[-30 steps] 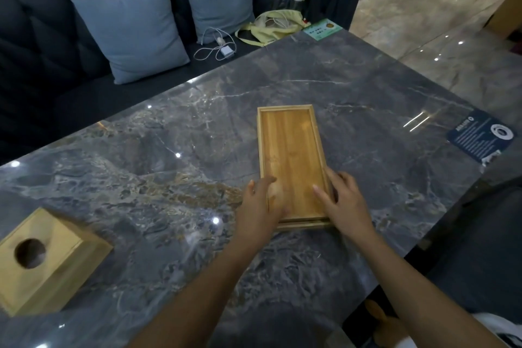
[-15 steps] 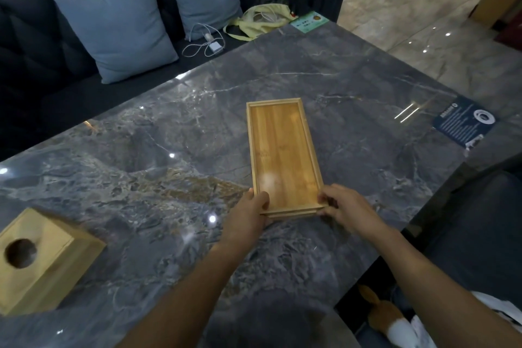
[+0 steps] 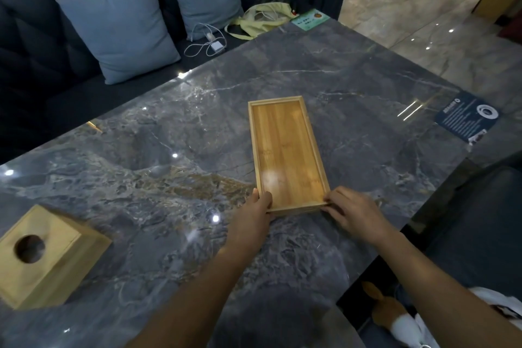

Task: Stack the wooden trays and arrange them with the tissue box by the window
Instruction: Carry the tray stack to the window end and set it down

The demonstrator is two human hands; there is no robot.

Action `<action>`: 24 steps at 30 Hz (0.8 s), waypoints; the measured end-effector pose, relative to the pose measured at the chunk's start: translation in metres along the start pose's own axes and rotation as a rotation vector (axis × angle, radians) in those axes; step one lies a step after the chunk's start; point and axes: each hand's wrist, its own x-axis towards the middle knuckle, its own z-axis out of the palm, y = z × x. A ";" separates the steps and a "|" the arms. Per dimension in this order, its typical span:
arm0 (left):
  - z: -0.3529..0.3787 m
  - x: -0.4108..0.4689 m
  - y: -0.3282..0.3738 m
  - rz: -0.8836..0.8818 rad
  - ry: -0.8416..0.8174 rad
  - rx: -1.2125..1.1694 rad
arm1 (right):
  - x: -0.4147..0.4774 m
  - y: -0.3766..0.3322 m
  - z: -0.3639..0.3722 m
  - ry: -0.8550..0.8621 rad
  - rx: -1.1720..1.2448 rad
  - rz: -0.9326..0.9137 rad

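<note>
A long wooden tray (image 3: pixel 285 150) lies flat near the middle of the dark marble table (image 3: pixel 367 110), its short end toward me. A second tray edge shows just beneath its near end, so the trays sit stacked. My left hand (image 3: pixel 254 217) grips the near left corner, thumb over the rim. My right hand (image 3: pixel 353 212) holds the near right corner with curled fingers. A wooden tissue box (image 3: pixel 48 254) with a round hole in its top stands at the table's near left, well apart from both hands.
A dark sofa (image 3: pixel 34 45) with two blue cushions (image 3: pixel 118 31) runs along the table's far side, holding a white charger cable (image 3: pixel 209 42) and a yellow bag (image 3: pixel 262 20). A blue card (image 3: pixel 466 116) lies at the right edge, a green card (image 3: pixel 310 19) at the far corner.
Both hands slid back from resting on the tray's inside to gripping its near corners. The tray stack has barely moved on the table.
</note>
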 end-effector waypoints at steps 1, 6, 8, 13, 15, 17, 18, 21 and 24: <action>0.001 -0.001 0.000 -0.001 0.007 -0.009 | 0.000 -0.001 0.000 0.009 -0.006 -0.002; 0.004 -0.002 -0.002 -0.045 0.025 -0.085 | -0.004 -0.003 -0.002 0.060 0.033 0.010; 0.004 -0.001 -0.005 -0.141 0.010 -0.221 | -0.006 -0.003 0.000 0.134 0.206 0.186; -0.010 0.016 -0.010 -0.412 0.058 -0.659 | 0.018 0.010 0.002 0.237 0.761 0.757; -0.015 0.033 -0.011 -0.489 0.071 -0.762 | 0.035 0.014 0.005 0.194 0.852 0.841; -0.019 0.050 -0.009 -0.557 0.054 -0.904 | 0.052 0.015 0.009 0.136 0.907 0.866; -0.020 0.057 -0.007 -0.584 0.030 -0.963 | 0.060 0.014 0.011 0.100 0.938 0.871; -0.018 0.069 -0.002 -0.573 -0.043 -1.042 | 0.078 0.009 0.017 0.017 1.021 0.861; -0.012 0.077 0.002 -0.581 -0.073 -1.082 | 0.084 0.002 0.020 0.002 1.095 0.804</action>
